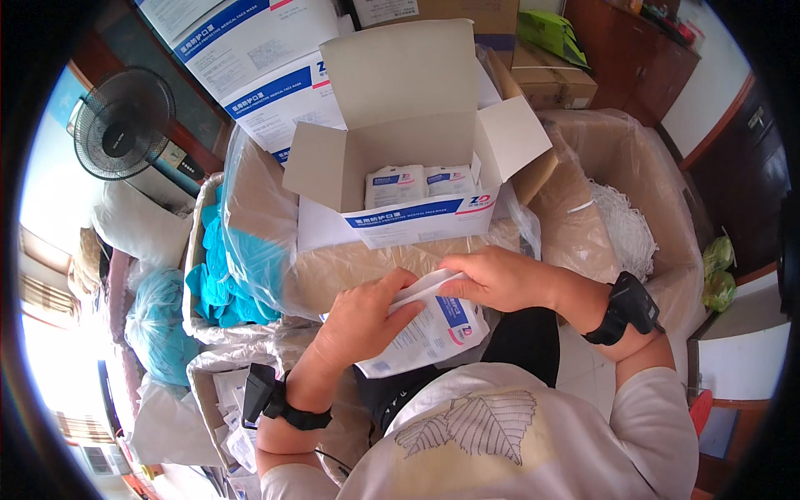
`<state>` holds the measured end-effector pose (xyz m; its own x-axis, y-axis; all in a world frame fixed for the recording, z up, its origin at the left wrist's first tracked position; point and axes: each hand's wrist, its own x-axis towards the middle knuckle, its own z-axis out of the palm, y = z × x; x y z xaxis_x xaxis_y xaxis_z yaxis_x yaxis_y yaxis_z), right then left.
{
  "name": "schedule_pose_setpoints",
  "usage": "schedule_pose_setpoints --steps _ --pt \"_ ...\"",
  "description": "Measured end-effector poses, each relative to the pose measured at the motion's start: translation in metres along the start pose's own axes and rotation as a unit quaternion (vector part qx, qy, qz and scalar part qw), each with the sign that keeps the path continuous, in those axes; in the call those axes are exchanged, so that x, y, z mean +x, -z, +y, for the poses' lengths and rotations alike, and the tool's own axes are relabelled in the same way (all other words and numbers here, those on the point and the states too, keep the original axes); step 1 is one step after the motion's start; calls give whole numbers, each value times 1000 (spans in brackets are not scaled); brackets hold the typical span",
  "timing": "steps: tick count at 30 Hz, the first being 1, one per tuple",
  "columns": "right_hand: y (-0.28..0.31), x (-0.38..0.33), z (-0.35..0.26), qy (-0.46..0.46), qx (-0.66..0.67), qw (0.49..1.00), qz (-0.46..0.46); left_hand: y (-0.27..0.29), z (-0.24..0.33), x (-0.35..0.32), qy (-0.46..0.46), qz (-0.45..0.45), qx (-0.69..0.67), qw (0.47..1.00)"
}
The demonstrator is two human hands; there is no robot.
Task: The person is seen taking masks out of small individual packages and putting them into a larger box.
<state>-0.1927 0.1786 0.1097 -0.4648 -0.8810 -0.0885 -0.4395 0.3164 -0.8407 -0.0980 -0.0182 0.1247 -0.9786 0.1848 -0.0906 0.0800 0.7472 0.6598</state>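
Between my two hands, in front of my lap, is a white mask bag (417, 340) with blue and pink print. My left hand (363, 323) pinches its upper left edge between thumb and fingers. At the upper right edge, my right hand (498, 278) grips it with the thumb on the near side. Just beyond my hands an open white carton (517, 218) with a blue stripe has its grey inner flaps spread. Two similar packs, a left mask pack (395, 188) and a right mask pack (448, 182), show inside it.
Large lined cardboard boxes stand around: one with blue items (218, 279) on the left, one with white strands (623, 229) on the right. Stacked white cartons (271, 104) rise behind. A fan (125, 125) stands far left. At lower left, a box holds flat packs (242, 442).
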Motion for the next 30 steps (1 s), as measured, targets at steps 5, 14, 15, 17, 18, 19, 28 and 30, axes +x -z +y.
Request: schedule_pose_setpoints --steps 5,14,15,17,18,19,28,30 --pt "-9 -6 8 32 -95 994 -40 -20 -8 -10 -36 -14 20 999" --pt "-30 -7 21 162 -256 953 -29 -48 -20 -8 -71 -17 -29 997" --pt "-32 -6 24 187 -289 939 0 -55 -29 -9 -51 -13 -88 995" --pt "-38 -3 22 250 -334 907 56 -80 -53 -4 -15 75 -213 974" --pt "-41 -5 16 282 -347 891 84 -91 -63 0 0 117 -276 954" --pt "-44 -6 8 313 -360 872 111 -96 -70 3 4 138 -311 940" --pt "-43 -30 -3 285 -324 886 171 -73 -86 34 51 320 -252 912" --pt "-45 -41 -7 270 -291 899 185 -66 -104 38 35 392 -232 889"
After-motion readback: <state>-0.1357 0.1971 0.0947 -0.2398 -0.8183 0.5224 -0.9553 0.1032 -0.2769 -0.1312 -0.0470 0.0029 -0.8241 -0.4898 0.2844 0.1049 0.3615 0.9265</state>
